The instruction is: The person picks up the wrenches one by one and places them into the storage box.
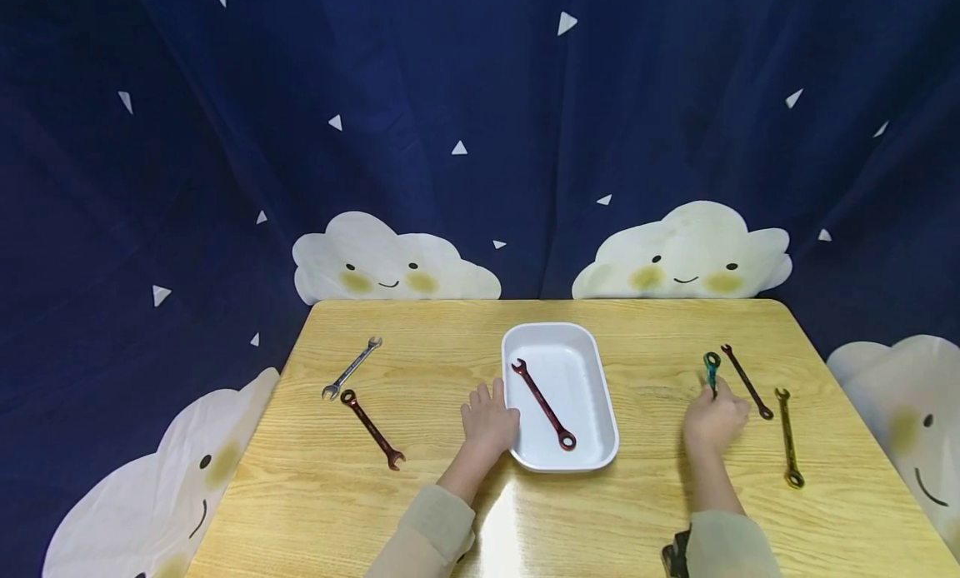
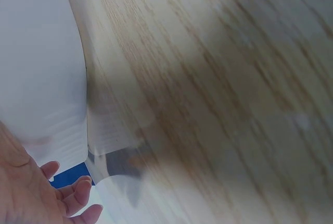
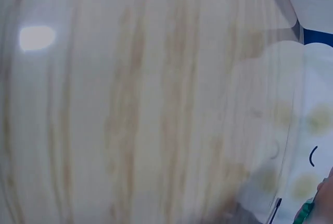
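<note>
Your left forearm (image 1: 459, 476), in a pale beige cloth sleeve (image 1: 427, 532) folded at the cuff, slants forward and to the right. Your left hand (image 1: 489, 420) is relaxed – fingers apart and slightly bent. Your right forearm (image 1: 712, 482), in a matching pale sleeve (image 1: 731, 549), reaches forward, leaning slightly left. Your right hand (image 1: 714, 420) is well apart from the other – fingers curled in a closed grip, only a sliver showing in the right wrist view.

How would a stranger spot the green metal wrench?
On the light wooden table, find the white round-cornered tray near the middle. To its right, the person's bare right hand grips the green metal wrench, ring end exposed. Its green colour sets it apart from the dark metal wrench and gold metal wrench lying farther right.
</note>
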